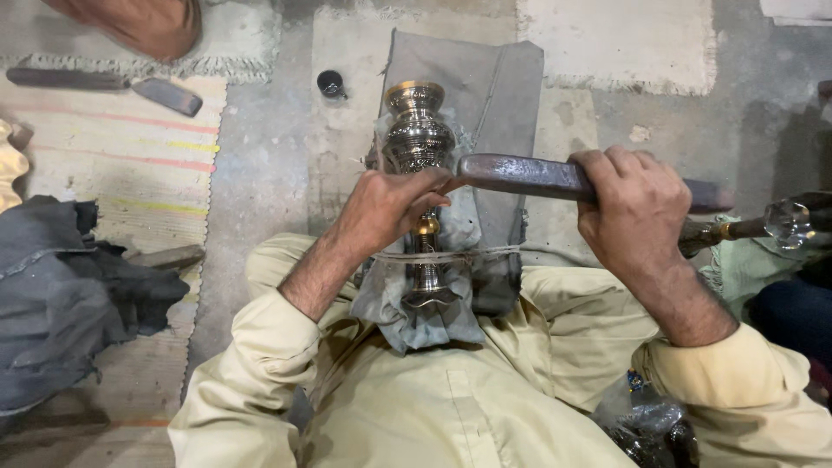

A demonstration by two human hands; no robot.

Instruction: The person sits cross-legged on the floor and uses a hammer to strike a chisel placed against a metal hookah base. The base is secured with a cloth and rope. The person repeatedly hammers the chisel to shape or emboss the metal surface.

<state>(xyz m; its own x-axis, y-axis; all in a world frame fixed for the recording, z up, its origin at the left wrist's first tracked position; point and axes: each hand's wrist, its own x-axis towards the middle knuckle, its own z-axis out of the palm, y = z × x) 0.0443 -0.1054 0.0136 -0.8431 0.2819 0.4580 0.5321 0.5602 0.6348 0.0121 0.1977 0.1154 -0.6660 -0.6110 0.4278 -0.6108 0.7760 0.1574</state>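
Grey cloth [407,312] wraps vase [418,130]; file [529,176] crosses.

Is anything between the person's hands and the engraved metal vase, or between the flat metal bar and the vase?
Nothing visible. The left hand rests directly on the engraved metal vase. The right hand grips the flat metal bar, whose tip reaches the vase unobstructed.

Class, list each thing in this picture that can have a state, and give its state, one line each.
Engraved metal vase: upright, tied with string against grey cloth.
Metal bar: level, its tip against the vase.
Left hand: closed by the vase stem, at the bar's tip.
Right hand: shut on the bar.
Small black cup: upright on the floor.
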